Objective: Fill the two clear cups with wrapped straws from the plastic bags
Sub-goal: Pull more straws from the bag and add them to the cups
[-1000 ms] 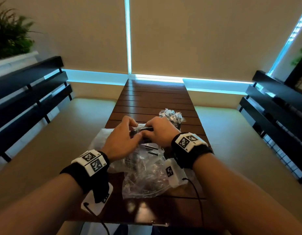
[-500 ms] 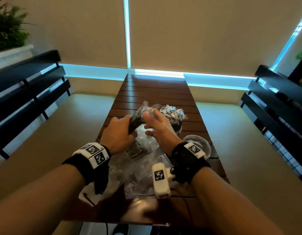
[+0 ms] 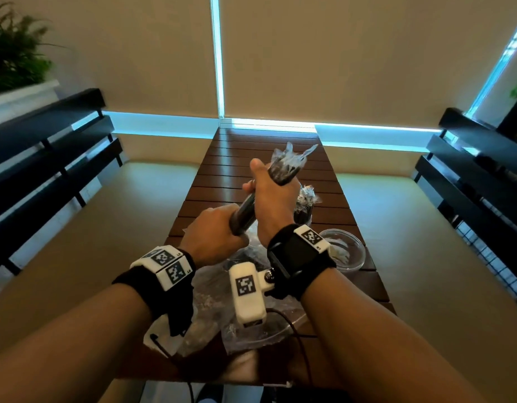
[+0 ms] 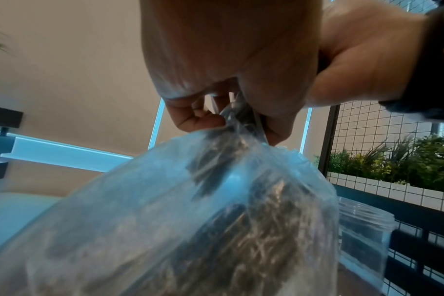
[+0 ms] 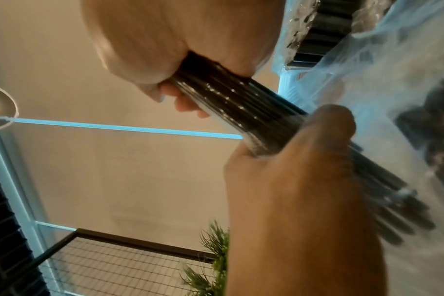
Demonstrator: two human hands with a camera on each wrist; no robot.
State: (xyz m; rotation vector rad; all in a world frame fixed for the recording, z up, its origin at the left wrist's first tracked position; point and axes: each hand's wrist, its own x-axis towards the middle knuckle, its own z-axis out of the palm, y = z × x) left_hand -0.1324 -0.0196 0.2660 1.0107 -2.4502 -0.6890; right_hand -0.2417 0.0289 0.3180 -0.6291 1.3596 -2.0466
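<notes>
A bundle of black wrapped straws (image 3: pixel 284 170) is held tilted above the table, its crinkled wrapper ends pointing up and away. My left hand (image 3: pixel 219 228) grips its lower part and my right hand (image 3: pixel 268 193) grips higher up. In the right wrist view the bundle (image 5: pixel 241 112) runs from my right hand (image 5: pixel 165 60) through my left hand (image 5: pixel 304 160) into a clear plastic bag (image 5: pixel 393 90). The bag (image 4: pixel 190 220) hangs under my left fingers. One clear cup (image 3: pixel 305 207) behind my right hand is full of straws. A second clear cup (image 3: pixel 348 253) stands right of my right wrist.
Crumpled plastic bags (image 3: pixel 210 303) lie on the slatted wooden table (image 3: pixel 266 146) beneath my wrists, near its front edge. Dark benches (image 3: pixel 48 158) flank the table on both sides. A planter with greenery (image 3: pixel 16 59) sits at the far left.
Both hands have risen with the straw bundle, which now stands steeper and higher. My right hand, loosely on it before, now grips its upper part.
</notes>
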